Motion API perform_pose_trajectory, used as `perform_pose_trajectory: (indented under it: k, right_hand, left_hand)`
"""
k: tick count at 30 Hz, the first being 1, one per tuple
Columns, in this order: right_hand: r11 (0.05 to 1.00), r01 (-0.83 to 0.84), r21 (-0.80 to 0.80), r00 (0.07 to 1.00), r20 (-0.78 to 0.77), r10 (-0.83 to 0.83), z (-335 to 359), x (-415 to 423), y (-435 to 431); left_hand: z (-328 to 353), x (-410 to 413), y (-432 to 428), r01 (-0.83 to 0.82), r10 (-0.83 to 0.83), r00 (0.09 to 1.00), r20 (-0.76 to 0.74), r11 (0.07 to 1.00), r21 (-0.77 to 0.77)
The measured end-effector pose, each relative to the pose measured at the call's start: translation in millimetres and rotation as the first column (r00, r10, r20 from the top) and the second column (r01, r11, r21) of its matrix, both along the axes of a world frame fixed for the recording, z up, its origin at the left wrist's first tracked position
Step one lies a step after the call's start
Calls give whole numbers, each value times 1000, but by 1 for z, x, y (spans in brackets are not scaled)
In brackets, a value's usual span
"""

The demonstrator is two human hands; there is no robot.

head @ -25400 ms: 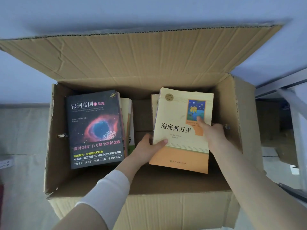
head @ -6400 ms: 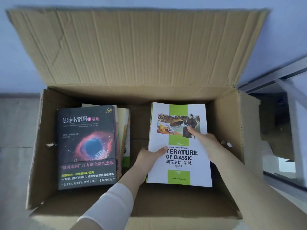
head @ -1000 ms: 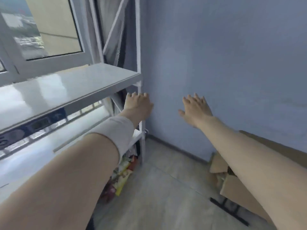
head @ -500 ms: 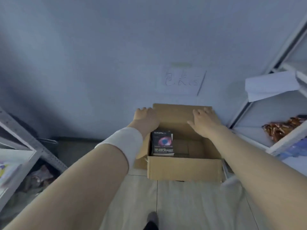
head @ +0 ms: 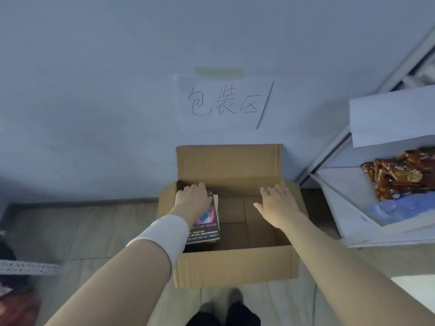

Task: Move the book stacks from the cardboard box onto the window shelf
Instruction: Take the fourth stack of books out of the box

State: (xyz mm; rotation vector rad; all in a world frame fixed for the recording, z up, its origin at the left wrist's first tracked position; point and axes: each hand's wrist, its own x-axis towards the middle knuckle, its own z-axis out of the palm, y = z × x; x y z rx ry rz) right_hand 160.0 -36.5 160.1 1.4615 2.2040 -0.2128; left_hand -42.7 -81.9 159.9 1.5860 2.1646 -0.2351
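Left grip (head: 193, 198) lies over the far end of the books (head: 208, 228), fingers bent toward their far edge (hooked on it or not, I cannot tell). Right grip (head: 276, 207) hangs spread and empty over the box's (head: 235, 265) bare right half. Books sit left, long axis near-to-far; left is nearer.

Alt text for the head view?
A person's left hand lies on a dark book stack in the left of an open cardboard box on the floor; the right hand hangs open over the box's bare right half.
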Motion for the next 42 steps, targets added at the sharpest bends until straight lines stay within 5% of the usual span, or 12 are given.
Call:
perform_pose_trajectory:
  k: [4,9,15,21,28,37,42]
  right_hand:
    - [988,24,-151,998,-58,-33,-61,-4,23]
    - [892,139,-429,957,-174,-233,-146,-30,35]
    - [736,255,-627,743,-360,-564,-263,-90,63]
    - [652,309,-693,590,-398,-703,-348,-116,59]
    - [640,380,-668,537,-404,-741,-357,-128,62]
    - [401,341,-850,366,-272,-890,-348,-120,79]
    - [230,312,-922,309,-130,-942,-333,-107,88]
  left_hand:
    - [-70,-10,9,-230,254,954,156,961,-156]
    - [-164,-14,-3,-537,625,739,251,772,-341]
    - [-271,-22,4,-724,792,561,241,611,-320]
    - [-328,-35,-8,-835,864,337,373,458,-305]
    - [-325,-42,-9,-838,863,299,407,442,-320]
    - [-308,-37,3,-856,857,270,439,423,-299]
    - [-295,-32,0,-773,840,5,543,348,-530]
